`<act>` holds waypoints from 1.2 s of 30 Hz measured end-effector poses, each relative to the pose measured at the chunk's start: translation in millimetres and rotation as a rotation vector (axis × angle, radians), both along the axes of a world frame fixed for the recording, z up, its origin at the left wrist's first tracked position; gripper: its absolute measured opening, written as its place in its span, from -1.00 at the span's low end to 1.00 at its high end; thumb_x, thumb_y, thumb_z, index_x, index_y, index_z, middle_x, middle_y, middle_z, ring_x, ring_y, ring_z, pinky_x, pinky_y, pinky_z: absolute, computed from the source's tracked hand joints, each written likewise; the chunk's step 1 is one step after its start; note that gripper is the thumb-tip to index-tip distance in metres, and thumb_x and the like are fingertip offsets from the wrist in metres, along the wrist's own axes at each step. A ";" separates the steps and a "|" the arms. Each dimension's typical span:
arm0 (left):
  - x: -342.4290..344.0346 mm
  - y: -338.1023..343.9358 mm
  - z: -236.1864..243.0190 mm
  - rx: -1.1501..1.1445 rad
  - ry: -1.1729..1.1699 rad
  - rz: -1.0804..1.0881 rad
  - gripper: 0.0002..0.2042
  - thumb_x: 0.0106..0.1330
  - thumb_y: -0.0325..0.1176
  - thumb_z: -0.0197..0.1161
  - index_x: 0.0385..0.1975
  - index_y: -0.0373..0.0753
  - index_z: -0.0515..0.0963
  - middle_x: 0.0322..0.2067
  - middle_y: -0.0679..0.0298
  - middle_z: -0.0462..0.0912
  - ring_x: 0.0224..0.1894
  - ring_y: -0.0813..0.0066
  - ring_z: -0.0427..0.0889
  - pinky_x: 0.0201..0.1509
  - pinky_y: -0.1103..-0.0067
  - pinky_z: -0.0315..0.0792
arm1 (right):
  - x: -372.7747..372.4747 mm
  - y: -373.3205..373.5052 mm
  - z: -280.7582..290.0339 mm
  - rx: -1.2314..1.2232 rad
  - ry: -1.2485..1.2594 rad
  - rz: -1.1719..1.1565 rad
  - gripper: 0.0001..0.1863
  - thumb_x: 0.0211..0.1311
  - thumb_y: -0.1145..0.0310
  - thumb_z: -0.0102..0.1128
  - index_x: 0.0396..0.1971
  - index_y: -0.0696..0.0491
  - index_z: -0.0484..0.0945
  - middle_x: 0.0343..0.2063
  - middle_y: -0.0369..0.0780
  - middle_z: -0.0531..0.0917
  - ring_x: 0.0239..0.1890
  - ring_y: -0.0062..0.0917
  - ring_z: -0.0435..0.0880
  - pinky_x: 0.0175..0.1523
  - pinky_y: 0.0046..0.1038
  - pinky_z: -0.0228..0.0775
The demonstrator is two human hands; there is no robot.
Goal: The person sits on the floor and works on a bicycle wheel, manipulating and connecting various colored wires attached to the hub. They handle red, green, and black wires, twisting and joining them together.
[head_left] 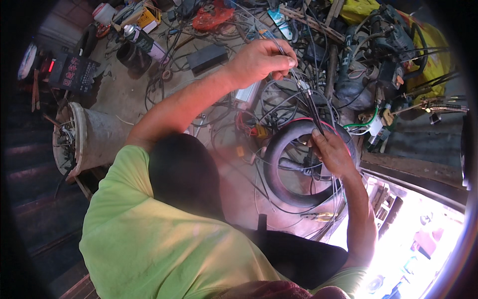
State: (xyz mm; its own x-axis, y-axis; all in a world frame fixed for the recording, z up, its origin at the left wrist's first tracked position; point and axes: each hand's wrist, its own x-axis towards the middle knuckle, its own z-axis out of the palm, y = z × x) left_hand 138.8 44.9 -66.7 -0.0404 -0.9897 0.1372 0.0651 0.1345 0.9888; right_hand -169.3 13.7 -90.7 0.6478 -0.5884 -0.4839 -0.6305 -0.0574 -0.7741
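My left hand point(264, 60) is raised, its fingers pinched round the upper end of a bundle of thin dark cables point(309, 102). Lower down and to the right, my right hand point(332, 153) is wrapped round the same bundle, which runs taut and slanting between the two. Pale connectors or strands show partway along it, too small to make out. Beneath my right hand a black tyre point(272, 167) lies flat on the floor. Loose cables point(279, 112) tangle behind and inside it, and several thin strands hang below my right hand.
A grey bucket point(102, 139) lies tipped at the left. Farther back are a spray can point(145, 44), a black block point(207, 60) and a red object point(213, 16). A dark machine point(368, 65) rests against yellow sheeting point(432, 70) at right. Yellow-handled pliers point(322, 217) lie near the tyre.
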 end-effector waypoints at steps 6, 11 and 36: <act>-3.4 3.7 2.0 -0.023 -0.043 0.035 -0.86 0.30 -0.39 0.23 -0.26 -0.33 0.59 -0.30 0.27 0.57 -0.31 0.53 0.56 -0.15 0.56 0.47 | 3.3 0.8 6.1 0.020 0.078 0.000 -0.48 0.47 -0.06 -0.07 -0.34 0.15 0.57 -0.53 -0.26 0.54 -0.43 -0.51 0.49 -0.26 -0.42 0.33; -0.7 0.3 -4.9 -0.045 0.121 -0.081 -0.83 0.33 -0.39 0.27 -0.17 -0.32 0.61 -0.32 0.33 0.62 -0.26 0.62 0.56 -0.12 0.64 0.45 | 1.4 -1.1 2.2 0.117 0.144 0.025 -0.45 0.46 -0.10 -0.09 -0.30 0.15 0.59 -0.51 -0.24 0.56 -0.41 -0.50 0.51 -0.24 -0.43 0.33; -20.2 -1.4 -18.1 0.142 0.269 -0.128 -0.81 0.37 -0.32 0.25 -0.19 -0.33 0.61 -0.30 0.28 0.64 -0.27 0.53 0.59 -0.14 0.56 0.48 | 16.7 6.0 21.4 -0.010 -0.165 -0.173 -0.56 0.51 0.03 -0.02 -0.17 0.15 0.60 -0.47 -0.26 0.64 -0.41 -0.66 0.57 -0.27 -0.57 0.43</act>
State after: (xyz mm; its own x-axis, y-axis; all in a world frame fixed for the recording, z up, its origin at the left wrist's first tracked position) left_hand 118.7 43.5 -84.8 -0.1466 -0.9890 0.0211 0.3341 -0.0294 0.9421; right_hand -152.7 19.7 -69.3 0.6066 -0.7019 -0.3734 -0.4965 0.0324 -0.8674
